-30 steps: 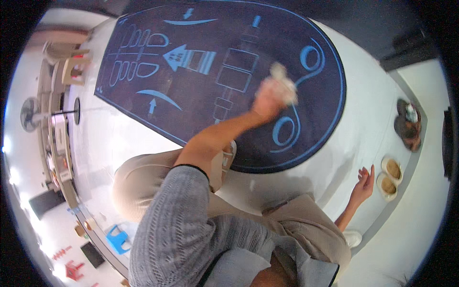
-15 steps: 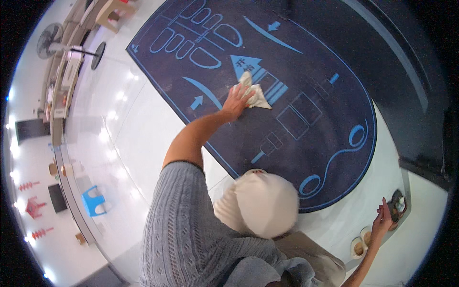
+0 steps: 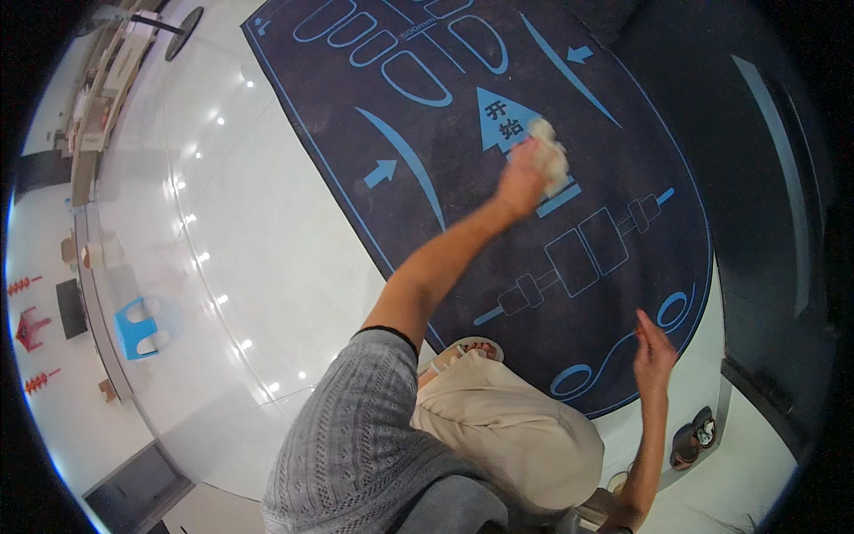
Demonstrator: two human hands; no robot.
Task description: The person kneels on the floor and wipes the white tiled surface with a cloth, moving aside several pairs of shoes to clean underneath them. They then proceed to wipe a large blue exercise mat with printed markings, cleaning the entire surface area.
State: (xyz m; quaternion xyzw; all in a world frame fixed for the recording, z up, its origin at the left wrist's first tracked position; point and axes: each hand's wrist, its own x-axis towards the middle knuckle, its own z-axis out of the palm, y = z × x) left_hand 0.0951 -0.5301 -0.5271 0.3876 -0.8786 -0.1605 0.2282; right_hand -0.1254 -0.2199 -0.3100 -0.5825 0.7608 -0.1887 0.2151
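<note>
A dark mat point(image 3: 463, 258) with light-blue outlines lies on the floor in front of me. My left hand point(image 3: 523, 173), reaching out over its middle, has its fingers closed on a cream-coloured cloth point(image 3: 553, 158). Bunched and blurred by motion, the cloth covers part of the blue arrow point(image 3: 500, 116) and the stripes behind it. My right hand point(image 3: 655, 354) is raised above the mat's near right end, by a drawn blue ring. Its fingers point away from me, and nothing shows in them.
A tall black panel point(image 3: 765, 222) stands along the right side of the mat. Dark shoes point(image 3: 692, 440) sit at the lower right. A blue stool point(image 3: 140, 329) is on the glossy pale floor to the left. My bent knee point(image 3: 507, 427) in beige trousers is close to the mat's near edge.
The cloth, spread flatter before, is now bunched and has moved right and slightly up across the arrow with my left hand. My right hand has come from the lower right to above the mat.
</note>
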